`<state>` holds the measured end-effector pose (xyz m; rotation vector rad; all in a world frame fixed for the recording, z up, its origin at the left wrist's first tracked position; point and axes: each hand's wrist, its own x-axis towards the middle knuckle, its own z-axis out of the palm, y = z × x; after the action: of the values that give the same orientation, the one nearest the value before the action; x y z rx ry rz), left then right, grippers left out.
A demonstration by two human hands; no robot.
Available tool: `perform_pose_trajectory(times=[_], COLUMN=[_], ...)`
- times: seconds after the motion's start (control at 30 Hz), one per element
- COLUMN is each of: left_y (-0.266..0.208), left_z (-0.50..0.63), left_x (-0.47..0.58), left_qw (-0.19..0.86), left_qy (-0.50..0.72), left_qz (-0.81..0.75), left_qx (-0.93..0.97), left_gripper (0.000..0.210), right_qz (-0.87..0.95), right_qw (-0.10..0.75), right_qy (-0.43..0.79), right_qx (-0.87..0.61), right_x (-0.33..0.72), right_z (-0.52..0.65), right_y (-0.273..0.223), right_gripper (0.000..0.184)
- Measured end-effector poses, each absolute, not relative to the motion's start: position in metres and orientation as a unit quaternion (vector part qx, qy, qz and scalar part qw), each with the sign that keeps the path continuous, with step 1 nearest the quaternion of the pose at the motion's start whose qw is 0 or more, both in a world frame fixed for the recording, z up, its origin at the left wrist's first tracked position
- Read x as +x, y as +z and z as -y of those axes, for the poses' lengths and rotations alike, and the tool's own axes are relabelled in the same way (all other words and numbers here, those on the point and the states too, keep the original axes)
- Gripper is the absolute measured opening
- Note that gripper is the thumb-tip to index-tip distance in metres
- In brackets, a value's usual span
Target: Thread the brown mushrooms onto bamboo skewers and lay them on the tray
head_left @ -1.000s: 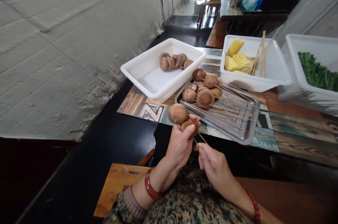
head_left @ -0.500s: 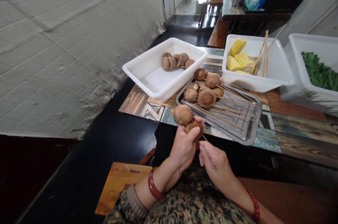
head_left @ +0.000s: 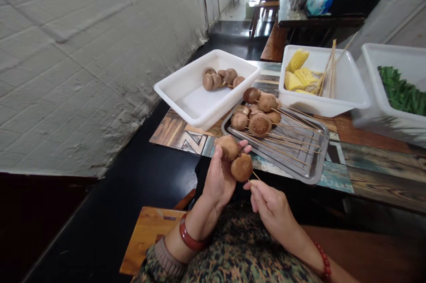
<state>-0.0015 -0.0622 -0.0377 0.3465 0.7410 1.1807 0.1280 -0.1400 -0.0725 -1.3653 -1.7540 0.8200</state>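
Observation:
Two brown mushrooms are threaded in a row on thin wooden skewers [head_left: 256,176]. My left hand [head_left: 218,181] cradles them from beneath, its thumb against the upper mushroom [head_left: 227,148] and its fingertips showing behind. The lower mushroom [head_left: 242,168] sits over the palm. My right hand [head_left: 271,205] pinches the skewers just below it; the lower ends are hidden in the fist. Beyond my hands, several skewered mushrooms [head_left: 260,124] lie heaped at the left end of a metal tray [head_left: 314,175], their sticks pointing right.
A white tub [head_left: 179,101] with loose mushrooms [head_left: 229,75] stands at the back left. To the right are a white bin [head_left: 333,109] with corn [head_left: 301,76] and bare sticks, and another bin [head_left: 372,69] with green leaves [head_left: 402,92]. A wall [head_left: 66,74] runs along the left.
My left thumb has moved from the lower mushroom up to the upper one, and the left hand has loosened and shifted left. The right hand keeps its pinch on the skewers.

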Motion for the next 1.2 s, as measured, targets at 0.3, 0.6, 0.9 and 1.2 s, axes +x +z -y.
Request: perform_pose_trajectory(times=[0.3, 0.6, 0.9, 1.2], left_y=[-0.039, -0.042, -0.04, -0.043], left_z=[0.061, 0.059, 0.061, 0.058], left_x=[0.0, 0.003, 0.011, 0.0], left_qw=[0.737, 0.721, 0.696, 0.711], left_qy=[0.556, 0.59, 0.611, 0.588], left_qz=[-0.344, -0.325, -0.333, -0.342], left_qx=[0.171, 0.162, 0.177, 0.178], left_gripper=[0.045, 0.043, 0.04, 0.043], right_qz=[0.662, 0.668, 0.706, 0.687], right_qw=[0.344, 0.359, 0.367, 0.365], right_qy=[0.395, 0.328, 0.248, 0.278], right_qx=[-0.535, -0.563, -0.553, -0.563], right_x=[0.13, 0.139, 0.134, 0.135], right_z=[0.147, 0.163, 0.158, 0.159], right_y=[-0.072, -0.078, -0.072, -0.073], right_gripper=[0.028, 0.023, 0.023, 0.021])
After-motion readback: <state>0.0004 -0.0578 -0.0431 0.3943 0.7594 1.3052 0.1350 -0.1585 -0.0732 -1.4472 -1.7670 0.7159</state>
